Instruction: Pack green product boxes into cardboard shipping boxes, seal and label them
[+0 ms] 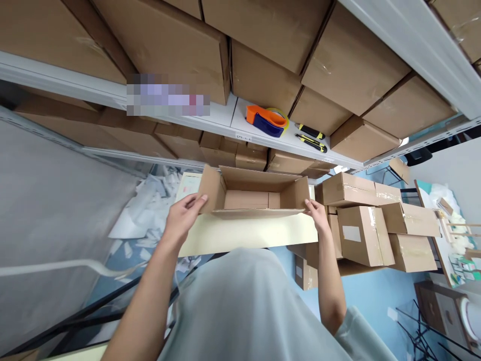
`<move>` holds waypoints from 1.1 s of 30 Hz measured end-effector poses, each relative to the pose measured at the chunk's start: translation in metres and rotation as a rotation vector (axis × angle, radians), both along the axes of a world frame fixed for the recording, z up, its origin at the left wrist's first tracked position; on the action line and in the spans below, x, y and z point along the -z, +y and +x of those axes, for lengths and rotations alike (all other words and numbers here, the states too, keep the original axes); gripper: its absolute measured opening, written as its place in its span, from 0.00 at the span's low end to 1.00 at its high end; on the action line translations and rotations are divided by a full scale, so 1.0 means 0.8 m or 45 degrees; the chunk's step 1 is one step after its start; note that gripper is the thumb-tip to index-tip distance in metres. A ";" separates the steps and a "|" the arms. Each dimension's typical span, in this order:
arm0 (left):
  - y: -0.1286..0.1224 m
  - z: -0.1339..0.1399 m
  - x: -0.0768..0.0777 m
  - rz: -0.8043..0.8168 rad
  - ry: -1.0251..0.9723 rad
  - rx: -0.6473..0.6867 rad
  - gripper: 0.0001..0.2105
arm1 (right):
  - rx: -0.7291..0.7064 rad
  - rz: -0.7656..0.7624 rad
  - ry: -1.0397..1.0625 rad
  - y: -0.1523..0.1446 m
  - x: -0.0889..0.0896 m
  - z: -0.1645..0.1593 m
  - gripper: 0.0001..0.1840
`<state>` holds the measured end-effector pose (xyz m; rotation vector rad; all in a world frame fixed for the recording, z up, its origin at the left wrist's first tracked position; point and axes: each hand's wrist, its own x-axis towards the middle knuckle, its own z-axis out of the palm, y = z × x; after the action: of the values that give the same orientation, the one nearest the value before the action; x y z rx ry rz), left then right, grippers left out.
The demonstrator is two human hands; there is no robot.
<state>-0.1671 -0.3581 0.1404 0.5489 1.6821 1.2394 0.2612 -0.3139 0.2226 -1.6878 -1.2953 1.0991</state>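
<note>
An uncovered cardboard box (248, 199) stands on a pale yellow tabletop (255, 233) in front of me, its flaps raised and nothing visible inside. My left hand (185, 213) pinches the flap at the box's left end between thumb and fingers. At the opposite end, my right hand (317, 212) grips the right flap near its lower corner, thumb on the inner face. Most fingers of both hands are hidden behind the cardboard.
Above the table, a shelf (221, 113) packed with cartons bears an orange and blue tape dispenser (267, 120) and yellow-black utility knives (311, 138). Taped cartons (366, 235) are stacked at the right. White paper scraps (141, 205) lie at the left.
</note>
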 end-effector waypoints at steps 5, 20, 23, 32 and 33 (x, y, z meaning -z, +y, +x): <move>-0.004 -0.020 0.018 -0.150 -0.307 -0.212 0.23 | 0.218 -0.031 0.054 -0.009 0.021 0.018 0.39; -0.027 -0.068 0.003 0.187 -0.159 -0.194 0.34 | 0.170 0.458 -0.530 -0.010 -0.031 -0.041 0.40; -0.033 -0.081 0.012 0.188 -0.119 -0.251 0.28 | 0.011 0.633 -0.658 -0.007 -0.047 -0.082 0.34; -0.041 -0.022 0.017 0.331 -0.091 0.023 0.34 | 0.215 0.480 -0.947 0.007 -0.029 -0.063 0.54; -0.039 -0.014 0.016 0.351 -0.062 0.064 0.35 | 0.249 0.419 -0.958 0.004 -0.023 -0.054 0.56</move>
<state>-0.1780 -0.3897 0.1274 0.7163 1.4573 1.4466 0.2182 -0.3110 0.2412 -1.9810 -1.5936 0.0941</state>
